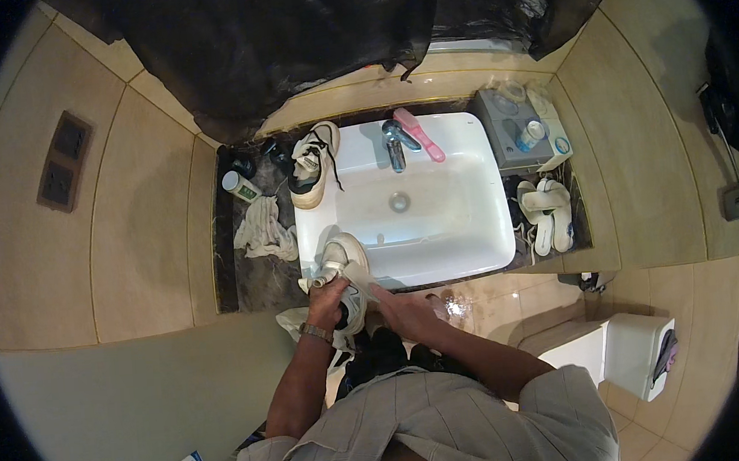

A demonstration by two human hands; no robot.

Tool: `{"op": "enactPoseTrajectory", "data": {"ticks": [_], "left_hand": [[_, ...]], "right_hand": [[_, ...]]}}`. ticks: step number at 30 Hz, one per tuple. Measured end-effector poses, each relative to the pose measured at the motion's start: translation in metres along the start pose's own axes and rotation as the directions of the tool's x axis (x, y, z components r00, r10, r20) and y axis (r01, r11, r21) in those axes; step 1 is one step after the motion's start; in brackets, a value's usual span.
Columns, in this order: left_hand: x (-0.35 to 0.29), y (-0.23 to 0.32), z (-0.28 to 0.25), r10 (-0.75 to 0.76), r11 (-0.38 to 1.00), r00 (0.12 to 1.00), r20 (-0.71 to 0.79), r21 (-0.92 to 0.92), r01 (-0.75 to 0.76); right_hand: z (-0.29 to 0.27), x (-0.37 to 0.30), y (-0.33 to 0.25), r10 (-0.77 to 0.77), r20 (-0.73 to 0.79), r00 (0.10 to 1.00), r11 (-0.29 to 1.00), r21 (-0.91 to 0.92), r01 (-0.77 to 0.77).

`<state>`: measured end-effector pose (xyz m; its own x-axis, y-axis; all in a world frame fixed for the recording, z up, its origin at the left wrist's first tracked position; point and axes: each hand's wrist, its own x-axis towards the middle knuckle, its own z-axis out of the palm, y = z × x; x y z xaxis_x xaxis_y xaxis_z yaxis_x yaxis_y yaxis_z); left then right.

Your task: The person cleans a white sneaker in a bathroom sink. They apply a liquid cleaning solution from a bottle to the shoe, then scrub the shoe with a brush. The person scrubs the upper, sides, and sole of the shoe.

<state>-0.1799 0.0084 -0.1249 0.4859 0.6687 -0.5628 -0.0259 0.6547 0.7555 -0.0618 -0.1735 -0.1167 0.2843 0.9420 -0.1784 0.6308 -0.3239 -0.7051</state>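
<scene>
Over the front left rim of the white sink is a white sneaker, its toe toward the basin. My left hand, with a watch on the wrist, is closed around the sneaker's left side. From the right, my right hand pinches a flat whitish piece, perhaps a cloth or wipe, against the shoe's upper. The second sneaker, white with a dark lining and loose dark laces, rests on the sink's back left corner.
A tap and a pink brush are at the sink's back. Left on the dark counter lie a crumpled cloth and a white bottle. At right are a grey box and white slippers. Wet floor shows below.
</scene>
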Motion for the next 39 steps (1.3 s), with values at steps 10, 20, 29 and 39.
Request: {"op": "enactPoseTrajectory", "data": {"ticks": [10, 20, 29, 39], "left_hand": [[0.019, -0.013, -0.029, -0.021, 0.988, 0.989, 0.149, 0.154, -0.002], [0.011, -0.007, -0.021, 0.03, 0.995, 0.985, 0.17, 0.084, -0.045], [0.053, -0.033, -0.026, -0.117, 0.971, 0.983, -0.139, -0.222, 0.084], [0.064, -0.032, -0.027, -0.122, 0.972, 0.983, -0.14, -0.218, 0.09]], "right_hand": [[-0.01, 0.095, -0.02, -0.009, -0.073, 0.997, 0.997, -0.074, 0.003], [-0.021, 0.083, -0.01, 0.001, -0.139, 0.99, 0.994, -0.105, -0.016], [0.014, -0.012, 0.006, 0.037, -0.133, 0.99, 0.951, 0.309, 0.006], [0.01, 0.046, -0.014, 0.167, -0.284, 0.944, 0.901, 0.432, -0.029]]}}
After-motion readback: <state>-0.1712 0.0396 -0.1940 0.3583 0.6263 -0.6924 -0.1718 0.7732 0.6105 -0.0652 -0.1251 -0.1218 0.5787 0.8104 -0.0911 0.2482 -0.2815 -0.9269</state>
